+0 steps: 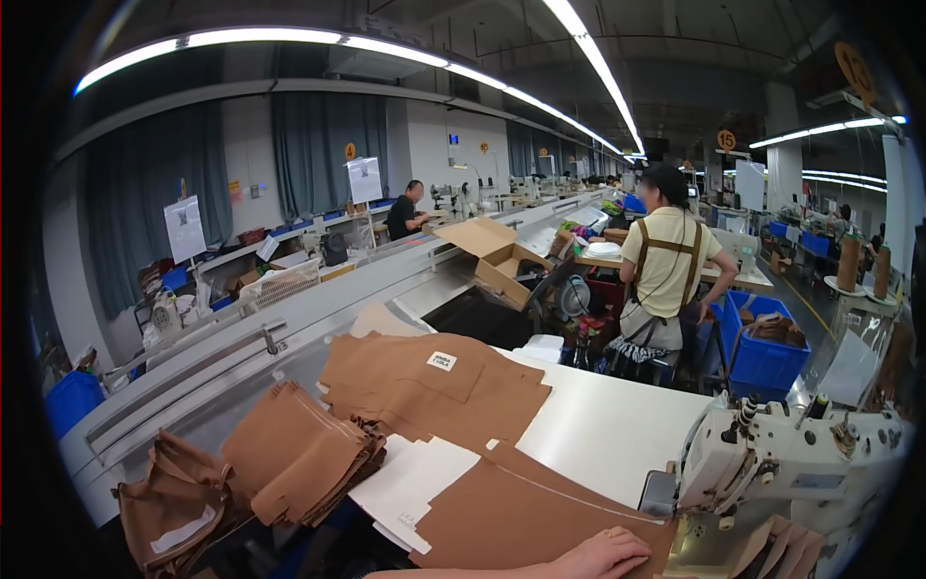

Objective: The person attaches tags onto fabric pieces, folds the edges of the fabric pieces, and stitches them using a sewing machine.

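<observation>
My left hand [612, 552] reaches in from the bottom edge and lies on a brown fabric panel [526, 511], its fingers stretched toward the right and a ring on one of them. The panel has a pale line along its upper edge and runs up to the sewing machine [781, 463] at the right. My right hand is out of view. Beyond the panel lies another brown fabric piece [405, 386] with a white printed label [442, 361] on its patch. A white paper pattern [415, 473] shows partly under the nearer panel.
Folded brown pieces [299, 449] are stacked at the left, beside a crumpled brown bundle [174, 502]. An open cardboard box [502, 265] stands on the far table. A person in a yellow shirt [666, 261] stands ahead, near a blue crate [767, 352]. Another person [405, 212] sits farther back.
</observation>
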{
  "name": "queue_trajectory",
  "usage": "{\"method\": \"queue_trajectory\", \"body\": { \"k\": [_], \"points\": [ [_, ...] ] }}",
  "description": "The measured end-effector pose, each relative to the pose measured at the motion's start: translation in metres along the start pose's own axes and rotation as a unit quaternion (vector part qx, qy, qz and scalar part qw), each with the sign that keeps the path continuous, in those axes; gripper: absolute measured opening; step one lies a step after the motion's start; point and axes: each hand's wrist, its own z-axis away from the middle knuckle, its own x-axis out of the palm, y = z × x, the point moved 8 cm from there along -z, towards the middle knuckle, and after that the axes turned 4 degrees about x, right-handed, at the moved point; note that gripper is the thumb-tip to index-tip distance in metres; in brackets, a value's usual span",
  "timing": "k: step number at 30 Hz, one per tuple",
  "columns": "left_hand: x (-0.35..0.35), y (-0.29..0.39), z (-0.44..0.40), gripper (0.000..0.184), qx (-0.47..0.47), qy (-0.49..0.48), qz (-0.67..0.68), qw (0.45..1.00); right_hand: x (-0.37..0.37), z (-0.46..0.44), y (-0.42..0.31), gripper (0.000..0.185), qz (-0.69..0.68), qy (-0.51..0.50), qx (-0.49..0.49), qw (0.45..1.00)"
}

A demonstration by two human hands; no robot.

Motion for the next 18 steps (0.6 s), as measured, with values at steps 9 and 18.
{"method": "queue_trajectory", "body": {
  "k": [9, 18],
  "points": [
    [0.002, -0.001, 0.001, 0.014, 0.02, 0.006, -0.008, 1.0, -0.01, -0.006, -0.033, 0.041, 0.196, 0.046, -0.073, 0.977],
    [0.005, -0.006, 0.004, 0.016, -0.004, -0.011, -0.006, 1.0, -0.002, -0.01, -0.031, 0.026, 0.083, 0.027, -0.078, 0.993]
  ]
}}
